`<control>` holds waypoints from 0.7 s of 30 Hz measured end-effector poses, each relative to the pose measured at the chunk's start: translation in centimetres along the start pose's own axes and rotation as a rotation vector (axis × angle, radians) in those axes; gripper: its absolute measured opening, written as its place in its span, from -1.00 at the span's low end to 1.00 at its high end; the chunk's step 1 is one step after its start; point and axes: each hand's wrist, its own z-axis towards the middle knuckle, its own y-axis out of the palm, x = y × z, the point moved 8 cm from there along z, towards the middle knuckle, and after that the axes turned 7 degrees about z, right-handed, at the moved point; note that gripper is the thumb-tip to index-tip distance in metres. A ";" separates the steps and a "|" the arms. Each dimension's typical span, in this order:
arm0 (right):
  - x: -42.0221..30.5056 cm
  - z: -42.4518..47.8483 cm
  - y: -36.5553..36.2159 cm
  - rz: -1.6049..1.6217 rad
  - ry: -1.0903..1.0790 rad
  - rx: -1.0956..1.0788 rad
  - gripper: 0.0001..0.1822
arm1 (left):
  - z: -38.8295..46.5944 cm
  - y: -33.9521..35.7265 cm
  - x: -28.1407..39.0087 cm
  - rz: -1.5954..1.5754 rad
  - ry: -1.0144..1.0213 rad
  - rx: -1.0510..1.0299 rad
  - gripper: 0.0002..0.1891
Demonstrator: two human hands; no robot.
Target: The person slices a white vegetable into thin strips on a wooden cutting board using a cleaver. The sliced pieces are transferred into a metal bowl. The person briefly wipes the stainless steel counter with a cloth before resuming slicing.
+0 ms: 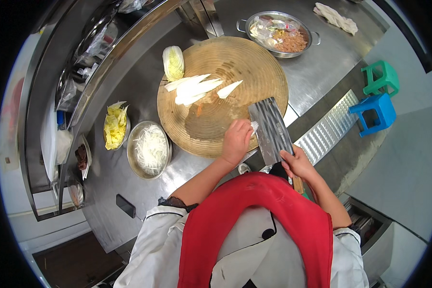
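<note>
My right hand [294, 161] grips a Chinese cleaver [271, 131] where the handle meets the blade; its broad dark blade is over the near right edge of a round wooden chopping block [244, 64]. My left hand [238, 138], fingers bent together, pinches a small white piece [254, 126] against the blade's left side. Whether that piece is cabbage, I cannot tell. Farther back on the block lie several white napa cabbage stem strips [192, 90], with a single strip [229, 89] apart to their right. Part of a napa cabbage head [173, 63] rests at the block's far left edge.
Left of the block are a metal bowl of white shreds [150, 149] and a bowl of yellow cabbage leaves [116, 126]. A phone [125, 206] lies nearer. Behind stands a two-handled pan [279, 52] with food; a cloth [335, 18] is beyond. Two stools [376, 113] are on the right.
</note>
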 end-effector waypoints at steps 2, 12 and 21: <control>-0.2 0.2 0.2 -0.007 -0.022 -0.010 -0.86 | 0.0 0.0 0.1 -0.007 0.006 -0.001 -0.91; -1.3 -1.4 -2.0 -0.017 -0.079 0.081 -0.86 | 0.6 -0.6 0.4 0.006 -0.036 0.000 -0.92; -1.1 -1.3 -1.8 -0.018 -0.071 0.110 -0.82 | 1.0 1.0 0.5 -0.015 0.016 -0.028 -0.91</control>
